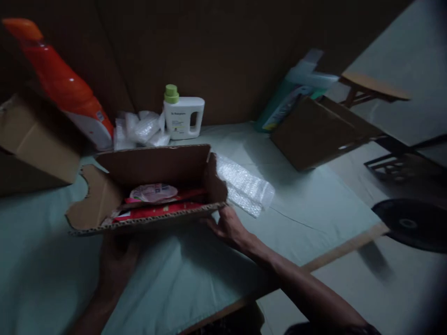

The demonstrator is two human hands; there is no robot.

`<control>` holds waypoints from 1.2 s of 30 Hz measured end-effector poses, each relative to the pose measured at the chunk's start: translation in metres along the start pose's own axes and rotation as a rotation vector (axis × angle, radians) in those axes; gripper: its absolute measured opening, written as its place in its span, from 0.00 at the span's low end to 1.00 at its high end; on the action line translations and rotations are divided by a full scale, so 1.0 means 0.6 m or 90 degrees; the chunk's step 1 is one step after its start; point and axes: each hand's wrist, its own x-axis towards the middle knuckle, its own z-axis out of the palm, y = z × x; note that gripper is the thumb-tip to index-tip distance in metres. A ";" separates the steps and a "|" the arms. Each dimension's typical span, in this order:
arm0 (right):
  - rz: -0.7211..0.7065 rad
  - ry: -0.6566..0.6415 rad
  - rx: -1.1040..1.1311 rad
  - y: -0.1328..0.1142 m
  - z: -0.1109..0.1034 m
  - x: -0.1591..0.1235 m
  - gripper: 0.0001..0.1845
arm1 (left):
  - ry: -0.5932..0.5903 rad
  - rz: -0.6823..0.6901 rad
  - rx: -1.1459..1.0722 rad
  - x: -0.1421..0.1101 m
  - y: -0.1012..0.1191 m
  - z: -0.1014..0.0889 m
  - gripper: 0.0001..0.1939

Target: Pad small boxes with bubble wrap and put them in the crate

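An open cardboard box (153, 160) rests on the cloth-covered table in front of me, its top facing up. Inside lie red packages (164, 211) and a clear plastic packet (153, 192) with print on it; their kind is hard to make out. My right hand (228, 228) grips the box at its front right corner, fingers closed against it. Under the front left part of the box, my left hand (117, 260) holds it from below, in shadow with its fingertips hidden. Just right of the box, a flat piece of bubble wrap (244, 184) lies close to my right hand.
Behind the box stand an orange bottle (70, 88), bubble-wrap bundles (143, 128) and a white jug with a green cap (183, 118). Another carton (42, 144) is at left. On the right are a teal bottle (286, 97), a carton (314, 132) and the table edge (345, 246).
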 end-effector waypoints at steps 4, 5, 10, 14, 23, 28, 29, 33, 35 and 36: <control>-0.013 0.036 0.056 -0.007 0.011 0.033 0.45 | -0.056 0.009 -0.025 0.044 0.030 0.001 0.26; -0.017 0.041 0.061 -0.006 0.016 0.042 0.46 | -0.063 0.009 -0.027 0.061 0.038 0.002 0.26; -0.070 0.022 0.055 0.004 0.022 0.072 0.48 | -0.076 0.012 -0.010 0.151 0.064 0.015 0.25; -0.055 0.053 -0.101 0.046 -0.053 0.058 0.30 | -0.052 0.038 0.017 0.149 0.054 0.028 0.30; 0.341 0.110 -0.361 0.173 -0.206 -0.001 0.31 | 0.033 0.083 -0.008 0.132 0.042 0.039 0.50; 0.201 0.197 -0.337 0.110 -0.154 -0.016 0.28 | -0.069 0.081 -0.048 0.192 0.049 0.037 0.31; 0.139 0.184 -0.291 0.090 -0.133 -0.016 0.28 | -0.079 0.085 -0.048 0.189 0.045 0.040 0.29; -0.023 0.038 -0.059 0.008 -0.030 0.009 0.37 | -0.030 0.120 -0.027 0.151 0.018 0.052 0.25; -0.012 0.051 0.002 -0.017 0.015 0.034 0.38 | -0.022 0.133 -0.016 0.138 0.009 0.056 0.24; 0.009 0.071 0.017 -0.024 0.031 0.046 0.38 | -0.028 0.135 -0.010 0.135 0.008 0.057 0.24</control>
